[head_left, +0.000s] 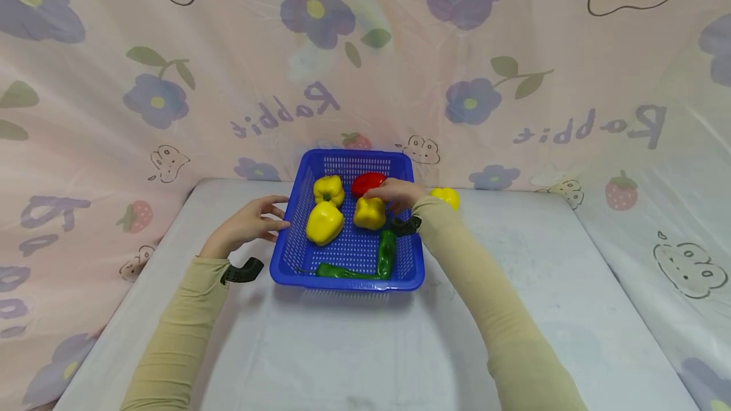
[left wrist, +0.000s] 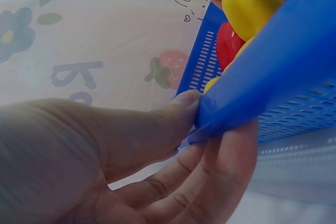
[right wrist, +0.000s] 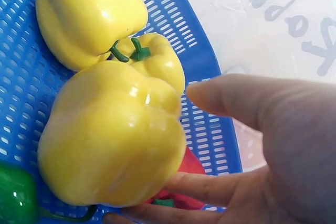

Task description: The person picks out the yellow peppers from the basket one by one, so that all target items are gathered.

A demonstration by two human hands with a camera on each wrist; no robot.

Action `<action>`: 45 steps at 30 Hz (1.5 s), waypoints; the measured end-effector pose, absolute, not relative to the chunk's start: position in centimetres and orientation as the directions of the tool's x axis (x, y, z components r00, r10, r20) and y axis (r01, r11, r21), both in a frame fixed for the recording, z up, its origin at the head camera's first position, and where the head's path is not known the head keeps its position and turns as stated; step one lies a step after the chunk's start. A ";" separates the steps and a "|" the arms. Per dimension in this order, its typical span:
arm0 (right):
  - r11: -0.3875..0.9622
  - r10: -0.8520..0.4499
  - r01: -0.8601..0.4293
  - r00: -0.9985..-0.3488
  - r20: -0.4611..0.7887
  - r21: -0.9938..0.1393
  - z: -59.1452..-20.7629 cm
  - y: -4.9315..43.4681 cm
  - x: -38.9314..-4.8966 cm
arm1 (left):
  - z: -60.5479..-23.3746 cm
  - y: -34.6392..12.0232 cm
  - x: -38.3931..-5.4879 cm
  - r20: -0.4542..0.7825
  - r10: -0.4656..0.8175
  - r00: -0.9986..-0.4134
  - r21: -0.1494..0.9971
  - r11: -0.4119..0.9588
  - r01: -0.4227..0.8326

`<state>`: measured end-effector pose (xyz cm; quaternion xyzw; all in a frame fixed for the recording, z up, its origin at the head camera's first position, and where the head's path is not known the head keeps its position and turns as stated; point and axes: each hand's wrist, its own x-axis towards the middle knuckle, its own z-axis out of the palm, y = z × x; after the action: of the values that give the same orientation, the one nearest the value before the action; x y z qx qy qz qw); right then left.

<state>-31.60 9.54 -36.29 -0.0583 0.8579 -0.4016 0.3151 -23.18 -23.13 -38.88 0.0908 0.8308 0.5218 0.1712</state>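
While the yellow pepper [right wrist: 110, 135] sits inside the basket [head_left: 345, 283], a little toward 2 o'clock of its middle, the right grip [head_left: 402, 193] arches over it, loose rather than closed: the thumb shows clear of the skin and the fingers lie along the flank, though whether they bear any weight I cannot tell. The step in hand looks like either a pick-up or a set-down of this pepper; which of the two is unclear. A lift would call for bringing the thumb in evenly, a release for drawing the fingers straight up, both without nudging the neighbours. Plump and smooth, the pepper has broad lobes, an even yellow and bright glossy highlights. Just beyond it at 12 o'clock lies the red pepper [head_left: 367, 183], partly covered by the fingers. Toward 9 o'clock are two other yellow peppers [head_left: 325, 223], close together; at 5 o'clock is a green pepper [head_left: 386, 254], and at 7 o'clock a second green pepper [head_left: 337, 271] along the near wall. On the basket's 9 o'clock rim, the left grip [head_left: 251, 224] pinches the edge between thumb and fingers, which should steady it. Outside, at 3 o'clock, a lone yellow pepper [head_left: 447, 196] rests on the desk [head_left: 354, 347], partly hidden by the sleeve [head_left: 462, 259].
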 end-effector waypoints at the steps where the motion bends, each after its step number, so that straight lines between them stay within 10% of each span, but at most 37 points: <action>1: 0.672 -0.355 0.151 -0.794 -0.494 -0.725 -36.3 9.5 -31.6 | -38.9 -23.1 -23.2 -0.192 0.327 -0.925 0.899 0.437 -0.032; 45: 0.676 -0.505 0.019 -0.716 -0.481 -0.737 -37.2 9.5 -32.0 | -38.8 -23.2 -23.1 -0.188 0.328 -0.926 0.895 0.446 -0.024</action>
<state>-31.98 9.48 -37.21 -0.1436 0.8467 -0.3760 0.3481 -23.06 -23.18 -38.83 0.0914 0.8332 0.5183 0.1697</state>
